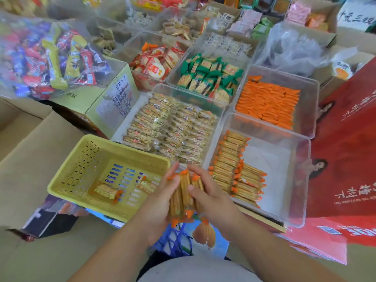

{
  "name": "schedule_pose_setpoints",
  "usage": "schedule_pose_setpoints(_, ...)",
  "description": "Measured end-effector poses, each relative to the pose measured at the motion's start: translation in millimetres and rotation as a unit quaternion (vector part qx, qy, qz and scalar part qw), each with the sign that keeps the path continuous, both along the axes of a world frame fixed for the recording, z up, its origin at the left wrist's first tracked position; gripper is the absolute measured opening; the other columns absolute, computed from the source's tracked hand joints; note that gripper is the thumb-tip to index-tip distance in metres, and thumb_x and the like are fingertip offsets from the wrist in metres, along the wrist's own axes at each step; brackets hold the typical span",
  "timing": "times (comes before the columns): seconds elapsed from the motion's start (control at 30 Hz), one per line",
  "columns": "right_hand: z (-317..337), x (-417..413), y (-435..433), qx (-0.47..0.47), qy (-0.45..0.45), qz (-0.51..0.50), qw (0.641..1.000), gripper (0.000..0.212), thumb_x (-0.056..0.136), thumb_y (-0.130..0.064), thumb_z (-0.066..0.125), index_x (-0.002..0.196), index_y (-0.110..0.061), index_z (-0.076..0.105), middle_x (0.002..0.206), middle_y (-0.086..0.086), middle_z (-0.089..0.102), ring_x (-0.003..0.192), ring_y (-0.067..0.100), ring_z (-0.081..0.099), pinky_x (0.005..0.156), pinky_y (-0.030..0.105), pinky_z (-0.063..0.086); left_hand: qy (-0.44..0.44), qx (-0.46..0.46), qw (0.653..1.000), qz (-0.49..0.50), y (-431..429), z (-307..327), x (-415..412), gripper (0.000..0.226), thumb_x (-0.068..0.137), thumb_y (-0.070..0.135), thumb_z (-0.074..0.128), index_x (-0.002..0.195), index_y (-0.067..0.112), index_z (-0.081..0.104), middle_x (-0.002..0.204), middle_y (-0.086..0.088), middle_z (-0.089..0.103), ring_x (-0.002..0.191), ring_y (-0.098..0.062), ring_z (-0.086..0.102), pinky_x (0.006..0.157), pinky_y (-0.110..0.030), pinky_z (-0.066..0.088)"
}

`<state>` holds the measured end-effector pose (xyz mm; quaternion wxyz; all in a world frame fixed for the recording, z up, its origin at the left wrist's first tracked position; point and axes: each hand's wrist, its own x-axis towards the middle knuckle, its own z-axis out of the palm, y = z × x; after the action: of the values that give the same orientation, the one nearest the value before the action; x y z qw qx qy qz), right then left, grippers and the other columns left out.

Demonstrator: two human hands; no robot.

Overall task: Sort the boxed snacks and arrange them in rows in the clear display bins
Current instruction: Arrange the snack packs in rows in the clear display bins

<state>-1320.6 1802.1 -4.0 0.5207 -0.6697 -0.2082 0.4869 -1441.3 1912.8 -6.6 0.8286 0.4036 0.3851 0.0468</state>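
Both hands clasp a bundle of orange-ended cracker packs (184,195) between them, just right of the yellow basket. My left hand (160,202) cups the bundle from the left; my right hand (211,197) presses it from the right with the thumb on top. The yellow perforated basket (67,176) holds two loose packs (106,191). Right of my hands, a clear bin (293,180) has rows of the same packs (234,167) along its left side, its right half bare.
Behind it, further clear bins hold orange packs (268,102), pale yellow packs (171,129), green packs (209,76) and round red-white crackers (156,62). A bag of mixed candy (50,58) sits on a carton at left. A red gift bag (345,149) stands at right. Cardboard flaps (30,149) lie at left.
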Motion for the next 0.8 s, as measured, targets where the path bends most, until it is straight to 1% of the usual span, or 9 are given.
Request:
schedule_pose_setpoints(0.1, -8, 21, -29, 0.005, 0.024, 0.021, 0.999, 0.035, 0.105, -0.034, 0.052, 0.129, -0.059, 0.051, 0.104, -0.017, 0.071, 0.08, 0.002, 0.07, 0.061, 0.02, 0.054, 0.006, 0.042, 0.999, 0.011, -33, -1, 24, 0.038, 0.092, 0.053, 0.064, 0.13, 0.049, 0.061, 0.122, -0.003, 0.074, 0.087, -0.035, 0.07, 0.075, -0.062, 0.059)
schedule_pose_setpoints(0.17, -14, 34, -44, 0.004, 0.037, 0.014, 0.999, 0.037, 0.104, -0.039, 0.053, 0.127, -0.066, 0.046, 0.105, -0.019, 0.071, 0.079, -0.002, 0.069, 0.059, 0.017, 0.052, 0.019, 0.052, 0.998, 0.029, -51, 0, 38, 0.035, 0.089, 0.048, 0.069, 0.124, 0.042, 0.066, 0.113, -0.008, 0.075, 0.085, -0.037, 0.069, 0.078, -0.073, 0.052)
schedule_pose_setpoints(0.23, -18, 44, -54, 0.003, 0.053, 0.007, 0.999, 0.04, 0.102, -0.041, 0.054, 0.13, -0.066, 0.041, 0.108, -0.023, 0.07, 0.085, -0.004, 0.069, 0.06, 0.017, 0.052, 0.031, 0.053, 0.997, 0.04, -65, 0, 49, 0.033, 0.088, 0.046, 0.075, 0.119, 0.037, 0.068, 0.11, -0.009, 0.076, 0.085, -0.038, 0.071, 0.077, -0.076, 0.051)
schedule_pose_setpoints(0.33, -24, 54, -63, 0.006, 0.032, -0.008, 0.999, 0.035, 0.101, -0.034, 0.058, 0.131, -0.04, 0.04, 0.112, 0.0, 0.067, 0.086, 0.001, 0.069, 0.062, 0.02, 0.052, 0.036, 0.06, 0.996, 0.046, -82, 3, 61, 0.03, 0.085, 0.042, 0.073, 0.113, 0.036, 0.07, 0.106, -0.011, 0.076, 0.085, -0.035, 0.073, 0.079, -0.068, 0.054)
schedule_pose_setpoints(0.43, -26, 60, -69, 0.009, -0.01, -0.029, 0.999, 0.021, 0.1, -0.031, 0.061, 0.113, -0.027, 0.044, 0.094, 0.006, 0.062, 0.068, -0.001, 0.063, 0.053, 0.018, 0.048, 0.046, 0.072, 0.994, 0.063, -90, 5, 72, 0.017, 0.089, 0.034, 0.076, 0.106, 0.034, 0.072, 0.104, -0.014, 0.077, 0.083, -0.032, 0.073, 0.075, -0.056, 0.058)
schedule_pose_setpoints(0.53, -25, 66, -73, -0.004, -0.066, -0.032, 0.997, 0.021, 0.096, -0.04, 0.064, 0.11, -0.03, 0.051, 0.093, -0.004, 0.064, 0.073, -0.002, 0.061, 0.061, 0.015, 0.045, 0.062, 0.082, 0.991, 0.089, -94, 8, 81, 0.01, 0.099, 0.021, 0.065, 0.102, 0.026, 0.072, 0.095, -0.015, 0.077, 0.073, -0.026, 0.073, 0.057, -0.037, 0.059)
schedule_pose_setpoints(0.63, -27, 73, -75, 0.007, -0.124, -0.06, 0.99, 0.021, 0.092, -0.041, 0.07, 0.109, -0.033, 0.062, 0.098, -0.01, 0.065, 0.087, 0.006, 0.063, 0.074, 0.026, 0.05, 0.071, 0.076, 0.989, 0.105, -96, 11, 87, 0.007, 0.1, 0.014, 0.063, 0.106, 0.011, 0.063, 0.076, -0.013, 0.07, 0.054, -0.023, 0.066, 0.041, -0.028, 0.049)
schedule_pose_setpoints(0.7, -28, 76, -76, 0.017, -0.139, -0.083, 0.987, 0.027, 0.089, -0.04, 0.073, 0.112, -0.035, 0.06, 0.091, -0.01, 0.06, 0.08, 0.001, 0.058, 0.071, 0.022, 0.047, 0.068, 0.073, 0.99, 0.104, -96, 12, 92, 0.006, 0.1, 0.014, 0.062, 0.104, 0.01, 0.061, 0.075, -0.014, 0.068, 0.054, -0.023, 0.064, 0.04, -0.027, 0.047)
schedule_pose_setpoints(0.8, -30, 79, -74, 0.021, -0.146, -0.101, 0.984, 0.027, 0.087, -0.037, 0.076, 0.097, -0.034, 0.051, 0.081, -0.009, 0.054, 0.071, -0.002, 0.052, 0.064, 0.015, 0.042, 0.07, 0.079, 0.989, 0.103, -96, 13, 99, 0.009, 0.101, 0.017, 0.063, 0.107, 0.012, 0.064, 0.081, -0.015, 0.072, 0.059, -0.025, 0.067, 0.044, -0.031, 0.051)
